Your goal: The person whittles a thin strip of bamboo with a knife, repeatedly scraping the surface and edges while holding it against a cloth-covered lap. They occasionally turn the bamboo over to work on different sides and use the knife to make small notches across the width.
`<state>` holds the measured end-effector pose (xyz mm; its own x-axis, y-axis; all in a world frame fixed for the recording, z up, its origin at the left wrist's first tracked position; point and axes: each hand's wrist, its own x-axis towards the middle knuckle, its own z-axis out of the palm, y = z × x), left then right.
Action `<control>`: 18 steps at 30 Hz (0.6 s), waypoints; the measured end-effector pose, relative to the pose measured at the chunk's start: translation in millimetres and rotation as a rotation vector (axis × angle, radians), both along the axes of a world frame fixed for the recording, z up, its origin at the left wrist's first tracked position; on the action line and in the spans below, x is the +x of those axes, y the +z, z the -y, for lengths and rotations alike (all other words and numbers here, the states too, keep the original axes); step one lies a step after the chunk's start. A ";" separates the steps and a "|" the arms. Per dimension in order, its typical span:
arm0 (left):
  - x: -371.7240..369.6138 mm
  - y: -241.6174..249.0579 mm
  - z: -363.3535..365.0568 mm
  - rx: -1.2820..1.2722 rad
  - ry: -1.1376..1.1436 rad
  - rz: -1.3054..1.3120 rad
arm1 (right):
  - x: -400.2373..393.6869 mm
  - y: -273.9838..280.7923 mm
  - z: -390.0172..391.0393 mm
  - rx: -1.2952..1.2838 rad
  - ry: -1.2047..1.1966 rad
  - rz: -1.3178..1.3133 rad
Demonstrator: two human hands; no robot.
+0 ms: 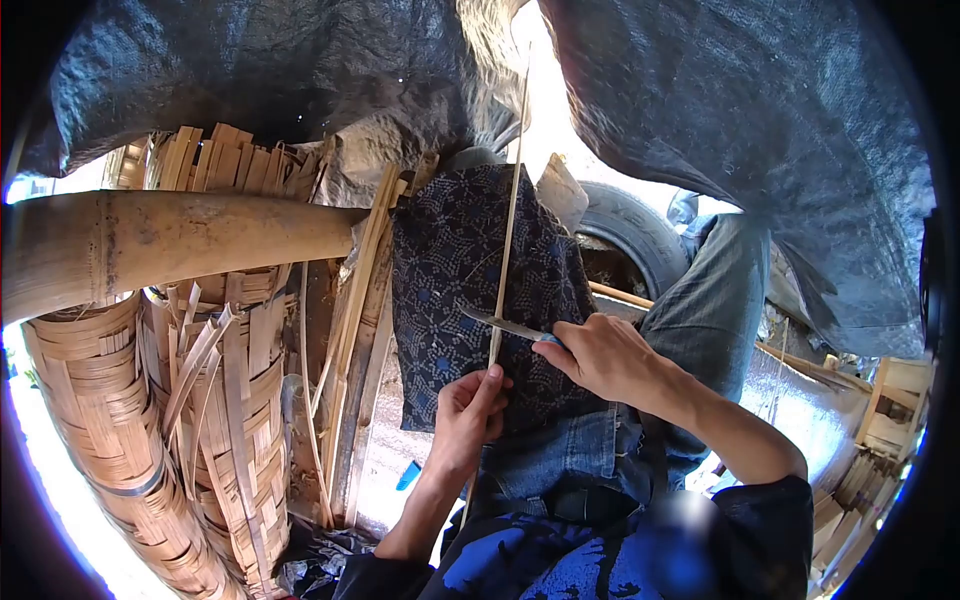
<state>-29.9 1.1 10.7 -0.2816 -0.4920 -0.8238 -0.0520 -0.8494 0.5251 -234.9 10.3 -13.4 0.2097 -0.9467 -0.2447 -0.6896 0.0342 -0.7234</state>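
My left hand (pixel 468 415) pinches a long, thin bamboo strip (pixel 512 215) near my lap, thumb on top. From there the strip runs away from me, up past the top of the cloth. In my right hand (pixel 598 352) is a knife (pixel 500 322) with a blue handle, held by closed fingers. Its curved blade points left and crosses the strip just above my left thumb. A dark patterned cloth (pixel 450 270) lies over my leg beneath both hands.
A thick bamboo pole (pixel 190 250) juts in from the left. Below it stand woven bamboo baskets (pixel 100 400) and upright split bamboo pieces (pixel 365 330). A tire (pixel 635 225) lies beyond my knee. Dark plastic sheeting (pixel 740 110) hangs overhead. A blue scrap (pixel 408 475) rests on the ground.
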 end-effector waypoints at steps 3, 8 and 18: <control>-1.9 2.3 0.4 -0.002 0.005 0.020 | 0.3 -1.8 2.1 -0.004 0.020 -0.037; 0.4 -2.2 0.1 0.006 0.024 0.012 | 2.6 -7.5 7.8 -0.060 0.028 -0.091; -6.2 3.3 -4.7 0.005 -0.002 0.024 | -11.6 -20.9 43.3 -0.153 -0.098 -0.238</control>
<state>-36.1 5.8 14.0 -0.2627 -0.4874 -0.8327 -0.0667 -0.8518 0.5196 -246.5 -33.0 -34.3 0.0689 -0.9893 -0.1285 -0.8394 0.0121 -0.5434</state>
